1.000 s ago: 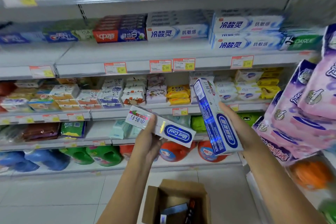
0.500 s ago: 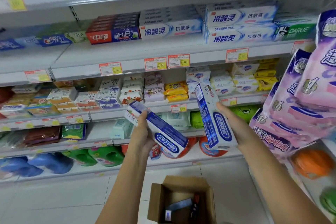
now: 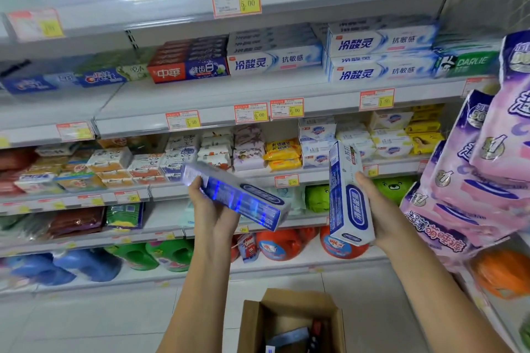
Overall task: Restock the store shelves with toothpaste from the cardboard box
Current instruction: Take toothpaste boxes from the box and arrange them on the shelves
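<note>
1. Centre frame: fingers of the left hand (image 3: 210,209) clamp a tilted toothpaste carton (image 3: 241,198); the right hand (image 3: 377,206) clamps an upright carton (image 3: 345,203), above the cardboard box (image 3: 248,329).
2. One-handed shelving risks a slip, or toppling the stacked cartons (image 3: 378,57) at upper right.

left toothpaste box (image 3: 238,195): blue/white carton, glossy, tilted, far end down to right; left hand (image 3: 212,209) grips its upper-left end. right toothpaste box (image 3: 348,195): same print, near upright, oval logo facing camera; right hand (image 3: 381,209) holds it from right side. cartons apart, not touching. cardboard box (image 3: 251,324): brown, open, on floor below hands, few cartons inside. shelf (image 3: 229,92) above hands: toothpaste cartons stacked lengthwise in rows.
</note>
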Tool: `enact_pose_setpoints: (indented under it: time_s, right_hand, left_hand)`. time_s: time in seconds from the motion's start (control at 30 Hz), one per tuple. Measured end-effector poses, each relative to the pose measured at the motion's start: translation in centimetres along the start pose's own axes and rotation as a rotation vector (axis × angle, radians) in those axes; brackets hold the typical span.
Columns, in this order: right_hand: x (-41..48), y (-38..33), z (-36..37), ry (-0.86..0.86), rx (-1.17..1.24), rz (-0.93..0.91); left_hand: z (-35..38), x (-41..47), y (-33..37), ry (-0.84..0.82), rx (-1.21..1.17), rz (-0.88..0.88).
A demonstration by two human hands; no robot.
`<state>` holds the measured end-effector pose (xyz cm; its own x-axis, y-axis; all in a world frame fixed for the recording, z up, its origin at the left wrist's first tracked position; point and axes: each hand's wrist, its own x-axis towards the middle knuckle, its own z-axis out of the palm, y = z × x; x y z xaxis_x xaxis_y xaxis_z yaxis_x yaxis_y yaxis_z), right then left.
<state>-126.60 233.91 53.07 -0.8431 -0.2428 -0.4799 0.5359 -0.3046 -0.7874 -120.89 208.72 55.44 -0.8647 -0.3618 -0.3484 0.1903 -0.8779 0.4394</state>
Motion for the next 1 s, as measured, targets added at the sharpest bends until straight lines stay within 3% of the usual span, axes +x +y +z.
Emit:
enact_pose_setpoints:
  time_s: [0.3,0.47,0.53,0.63,0.77,0.87,1.0]
  right_hand:
    - [-0.2,0.1,1.5,-0.002,0.139,-0.145]
    - [-0.3,-0.3,1.8,0.013,0.194,-0.232]
    - [-0.4,-0.7,1.8,-0.015,0.173,-0.252]
    - [-0.7,-1.3,1.7,-0.123,0.031,-0.262]
    - [-0.7,-1.7,1.7,-0.209,-0.110,-0.229]
    - [-0.9,-1.3,2.2,-0.228,-0.161,-0.213]
    - [-1.1,-0.8,2.6,-0.262,-0.187,-0.214]
  left_hand:
    - [-1.7,-0.5,-1.4,0.065,-0.031,0.018]
    - [-2.5,0.0,-0.9,-0.046,-0.083,0.015]
    - [-2.7,0.2,-0.5,-0.020,0.076,-0.043]
    - [-2.1,0.5,0.5,0.013,0.554,-0.194]
    - [-0.3,1.2,1.8,-0.159,1.122,-0.235]
    - [1.0,1.4,2.1,-0.230,1.288,-0.227]
    - [1.9,1.8,2.5,-0.242,1.290,-0.266]
